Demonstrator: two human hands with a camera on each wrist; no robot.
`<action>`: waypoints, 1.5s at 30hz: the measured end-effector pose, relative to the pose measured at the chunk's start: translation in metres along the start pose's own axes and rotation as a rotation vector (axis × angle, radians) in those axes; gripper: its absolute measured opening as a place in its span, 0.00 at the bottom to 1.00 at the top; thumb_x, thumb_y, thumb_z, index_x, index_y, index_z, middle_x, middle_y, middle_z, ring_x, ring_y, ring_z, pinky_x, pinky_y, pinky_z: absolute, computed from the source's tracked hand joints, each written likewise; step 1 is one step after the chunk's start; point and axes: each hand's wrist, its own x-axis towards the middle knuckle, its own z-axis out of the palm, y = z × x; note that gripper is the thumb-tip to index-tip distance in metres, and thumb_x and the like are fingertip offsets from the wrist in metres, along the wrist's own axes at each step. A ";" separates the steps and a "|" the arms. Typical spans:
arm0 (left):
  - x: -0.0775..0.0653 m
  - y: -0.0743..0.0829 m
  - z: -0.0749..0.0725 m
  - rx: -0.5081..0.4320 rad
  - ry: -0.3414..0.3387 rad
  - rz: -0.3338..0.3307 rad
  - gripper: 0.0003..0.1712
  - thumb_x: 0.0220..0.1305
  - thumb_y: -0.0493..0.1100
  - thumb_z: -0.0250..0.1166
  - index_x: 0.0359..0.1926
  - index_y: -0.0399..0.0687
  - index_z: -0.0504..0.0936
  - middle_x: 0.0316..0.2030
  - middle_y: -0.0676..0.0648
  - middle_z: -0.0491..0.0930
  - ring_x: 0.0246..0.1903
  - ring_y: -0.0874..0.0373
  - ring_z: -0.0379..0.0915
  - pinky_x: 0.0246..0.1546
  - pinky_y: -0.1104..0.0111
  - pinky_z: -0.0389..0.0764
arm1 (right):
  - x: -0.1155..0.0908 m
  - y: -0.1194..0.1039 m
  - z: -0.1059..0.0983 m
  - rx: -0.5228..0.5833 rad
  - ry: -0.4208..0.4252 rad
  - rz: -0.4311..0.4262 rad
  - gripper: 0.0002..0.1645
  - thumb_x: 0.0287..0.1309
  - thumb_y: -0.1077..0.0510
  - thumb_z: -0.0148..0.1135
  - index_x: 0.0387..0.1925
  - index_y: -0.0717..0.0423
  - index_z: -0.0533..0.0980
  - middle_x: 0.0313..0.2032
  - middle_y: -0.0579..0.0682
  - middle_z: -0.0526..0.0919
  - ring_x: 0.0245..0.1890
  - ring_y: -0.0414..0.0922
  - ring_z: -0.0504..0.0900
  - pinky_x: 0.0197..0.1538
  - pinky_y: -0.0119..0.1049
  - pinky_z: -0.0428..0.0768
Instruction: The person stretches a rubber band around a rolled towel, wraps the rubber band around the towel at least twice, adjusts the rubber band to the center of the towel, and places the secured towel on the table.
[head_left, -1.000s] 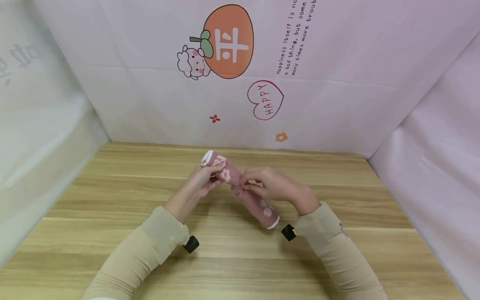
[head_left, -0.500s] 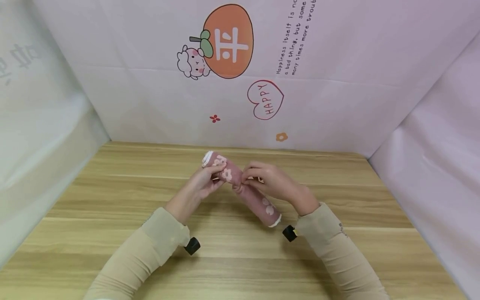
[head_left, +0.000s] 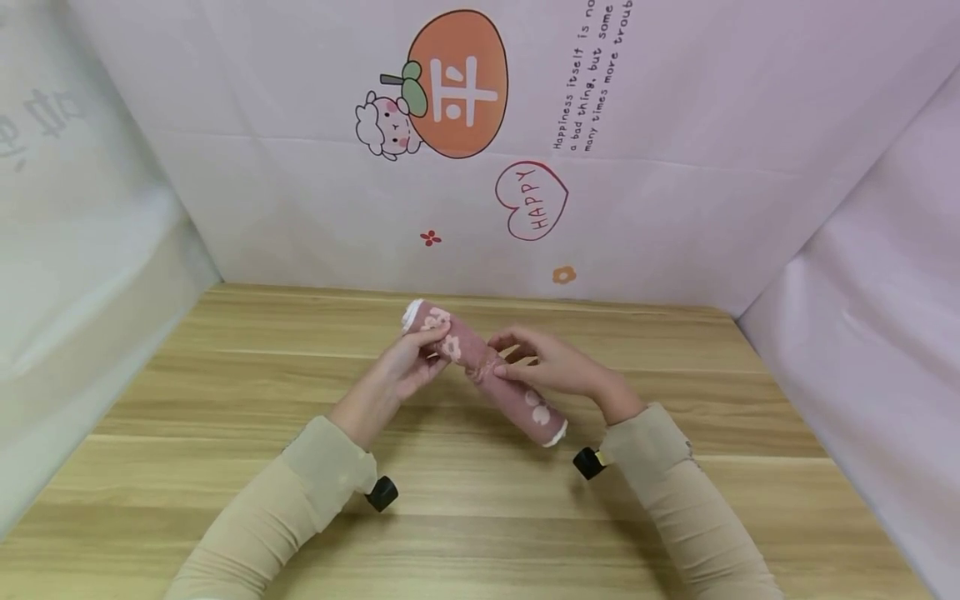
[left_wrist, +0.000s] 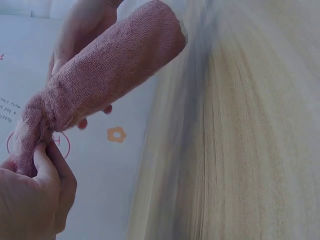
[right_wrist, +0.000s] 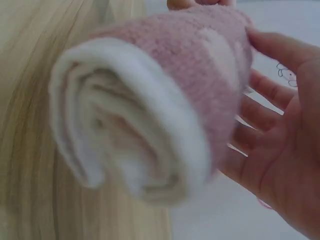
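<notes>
A pink towel with pale flower prints is rolled into a tube, held slantwise above the table. Its middle is cinched into a narrow, wrinkled waist; whatever binds it is too faint to make out. My left hand grips the far left half, thumb on top. At the waist and just right of it, my right hand holds the roll between thumb and fingers. The right wrist view shows the white spiral end of the towel close up, with the right fingers spread behind the roll.
A wooden table lies under both hands. White printed cloth stands behind it, and plain white cloth walls rise at the left and right. A small black camera hangs at each wrist.
My right hand has loosened its pinch at the waist; its thumb and fingers are now wider apart, slightly right. The towel has straightened, its lower end rising a little. The left hand keeps its grip.
</notes>
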 end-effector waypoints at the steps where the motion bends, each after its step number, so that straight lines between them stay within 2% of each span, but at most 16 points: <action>1: 0.000 0.000 -0.001 -0.009 -0.017 0.002 0.05 0.76 0.31 0.56 0.41 0.41 0.77 0.37 0.47 0.77 0.35 0.60 0.77 0.39 0.74 0.83 | 0.000 0.001 0.000 0.019 -0.012 0.013 0.23 0.71 0.58 0.64 0.63 0.58 0.73 0.61 0.57 0.77 0.60 0.55 0.78 0.60 0.54 0.79; 4: -0.001 -0.001 -0.001 -0.033 -0.065 0.014 0.07 0.76 0.31 0.55 0.40 0.41 0.78 0.36 0.48 0.77 0.35 0.61 0.77 0.40 0.74 0.83 | 0.000 0.003 -0.001 0.067 -0.031 0.039 0.25 0.71 0.59 0.64 0.65 0.59 0.71 0.59 0.58 0.79 0.60 0.55 0.78 0.61 0.53 0.78; 8: -0.002 -0.002 -0.001 -0.063 -0.100 0.037 0.09 0.77 0.31 0.53 0.38 0.42 0.77 0.37 0.49 0.76 0.35 0.62 0.77 0.41 0.75 0.83 | 0.001 0.001 -0.001 0.051 -0.019 0.040 0.25 0.69 0.60 0.65 0.64 0.60 0.71 0.53 0.58 0.82 0.52 0.52 0.82 0.56 0.49 0.80; 13: -0.002 -0.005 0.000 -0.047 -0.092 0.064 0.07 0.77 0.32 0.54 0.40 0.43 0.77 0.37 0.50 0.75 0.35 0.63 0.75 0.41 0.75 0.82 | 0.002 0.000 0.001 -0.007 0.032 0.040 0.24 0.68 0.61 0.67 0.61 0.59 0.73 0.51 0.57 0.82 0.48 0.50 0.83 0.53 0.48 0.82; 17: -0.003 -0.006 -0.002 -0.016 -0.043 0.041 0.02 0.78 0.35 0.54 0.45 0.43 0.73 0.38 0.49 0.75 0.36 0.61 0.75 0.43 0.74 0.82 | 0.005 0.000 0.007 -0.118 0.086 0.019 0.23 0.67 0.61 0.69 0.61 0.59 0.74 0.50 0.55 0.83 0.46 0.49 0.84 0.48 0.43 0.85; 21: -0.006 -0.006 -0.005 -0.002 0.023 -0.005 0.02 0.78 0.38 0.55 0.47 0.44 0.70 0.43 0.45 0.73 0.41 0.56 0.75 0.45 0.73 0.83 | 0.009 -0.002 0.014 -0.296 0.145 -0.071 0.22 0.65 0.62 0.70 0.59 0.60 0.76 0.49 0.55 0.84 0.45 0.48 0.85 0.45 0.39 0.86; 25: -0.009 -0.006 -0.002 0.030 0.008 -0.040 0.07 0.78 0.39 0.55 0.52 0.45 0.68 0.52 0.42 0.69 0.51 0.50 0.71 0.50 0.74 0.81 | 0.010 -0.003 0.017 -0.456 0.222 -0.169 0.20 0.61 0.64 0.73 0.54 0.60 0.79 0.47 0.54 0.85 0.43 0.47 0.84 0.44 0.40 0.85; 28: -0.008 -0.008 0.001 0.036 -0.007 -0.051 0.13 0.77 0.40 0.56 0.57 0.44 0.67 0.57 0.41 0.66 0.58 0.47 0.66 0.49 0.75 0.81 | 0.009 -0.003 0.018 -0.591 0.281 -0.298 0.19 0.58 0.64 0.75 0.50 0.60 0.80 0.44 0.53 0.85 0.41 0.47 0.84 0.44 0.41 0.86; 31: -0.006 -0.010 0.004 0.031 0.005 -0.044 0.17 0.77 0.41 0.58 0.61 0.43 0.67 0.59 0.41 0.66 0.62 0.47 0.64 0.49 0.74 0.82 | 0.009 -0.001 0.019 -0.707 0.341 -0.465 0.17 0.56 0.64 0.77 0.46 0.60 0.81 0.41 0.53 0.84 0.40 0.49 0.85 0.44 0.40 0.86; 36: -0.004 -0.013 0.005 0.035 0.033 -0.011 0.13 0.76 0.38 0.59 0.58 0.42 0.72 0.57 0.42 0.71 0.61 0.49 0.68 0.59 0.66 0.78 | 0.012 0.001 0.021 -0.784 0.392 -0.626 0.19 0.53 0.65 0.79 0.45 0.59 0.81 0.39 0.54 0.84 0.34 0.49 0.84 0.36 0.38 0.84; 40: -0.004 -0.012 0.005 0.053 0.023 0.028 0.14 0.77 0.37 0.58 0.59 0.39 0.72 0.60 0.40 0.74 0.62 0.47 0.70 0.59 0.65 0.79 | 0.011 0.002 0.022 -0.813 0.412 -0.668 0.21 0.52 0.65 0.79 0.47 0.57 0.80 0.39 0.54 0.83 0.31 0.48 0.82 0.32 0.37 0.83; 43: -0.004 -0.012 0.006 0.052 0.024 0.043 0.18 0.77 0.35 0.57 0.63 0.36 0.71 0.65 0.37 0.71 0.63 0.47 0.70 0.59 0.65 0.78 | 0.011 0.003 0.020 -0.796 0.409 -0.671 0.20 0.53 0.65 0.79 0.47 0.57 0.80 0.40 0.54 0.84 0.33 0.49 0.83 0.34 0.37 0.83; 45: -0.004 -0.011 0.006 0.049 0.028 0.046 0.18 0.77 0.35 0.57 0.64 0.36 0.71 0.65 0.37 0.71 0.61 0.49 0.72 0.58 0.66 0.79 | 0.010 0.003 0.019 -0.774 0.399 -0.667 0.20 0.52 0.65 0.79 0.46 0.58 0.81 0.41 0.55 0.84 0.36 0.50 0.84 0.37 0.39 0.85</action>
